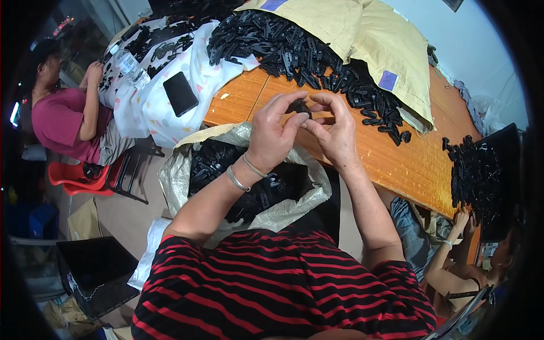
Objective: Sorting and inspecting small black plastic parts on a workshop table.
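Note:
My left hand [274, 131] and my right hand [336, 131] meet above the near edge of the orange-brown table [334, 156]. Between their fingertips is a small black plastic part [298, 106]. The left fingers and thumb pinch it, and the right thumb and fingertips close in on it from the other side. Its exact shape is mostly covered by my fingers. Just beyond, a heap of long black plastic clips [283, 48] spreads over the table. Below my hands, an open woven sack [314, 195] holds many similar black pieces [212, 167].
A tan sack [391, 51] lies over the heap. To the left are a black phone [181, 94], a plastic bottle [129, 67] and a seated person [65, 116]. Another person [453, 272] works at right beside rows of black pieces [470, 170]. A black crate [96, 275] stands on the floor.

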### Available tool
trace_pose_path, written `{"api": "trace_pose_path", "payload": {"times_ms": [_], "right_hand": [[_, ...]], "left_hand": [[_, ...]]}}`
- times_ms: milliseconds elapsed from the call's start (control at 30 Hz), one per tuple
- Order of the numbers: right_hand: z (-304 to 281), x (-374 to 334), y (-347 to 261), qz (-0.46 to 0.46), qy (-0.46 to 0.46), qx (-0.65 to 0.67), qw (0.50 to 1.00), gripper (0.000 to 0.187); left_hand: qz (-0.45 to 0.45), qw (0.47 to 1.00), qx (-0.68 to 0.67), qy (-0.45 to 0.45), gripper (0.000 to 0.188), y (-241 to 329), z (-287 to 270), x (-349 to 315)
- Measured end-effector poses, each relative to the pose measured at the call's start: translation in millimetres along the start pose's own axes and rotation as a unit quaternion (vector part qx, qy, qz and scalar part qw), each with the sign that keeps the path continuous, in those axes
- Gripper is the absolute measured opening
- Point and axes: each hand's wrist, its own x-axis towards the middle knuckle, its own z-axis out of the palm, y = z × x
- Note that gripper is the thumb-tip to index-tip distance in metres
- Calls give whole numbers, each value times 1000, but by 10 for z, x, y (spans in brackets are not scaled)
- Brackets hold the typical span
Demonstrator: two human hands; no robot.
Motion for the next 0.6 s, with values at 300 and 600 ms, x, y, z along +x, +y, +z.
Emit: {"api": "trace_pose_path", "payload": {"times_ms": [300, 600], "right_hand": [[30, -82, 41, 71, -82, 5, 994, 26], [-116, -133, 97, 38, -273, -32, 961, 19]], "left_hand": [[-35, 997, -59, 19, 22, 139, 43, -80], [-208, 927, 33, -311, 14, 60, -865, -133]]}}
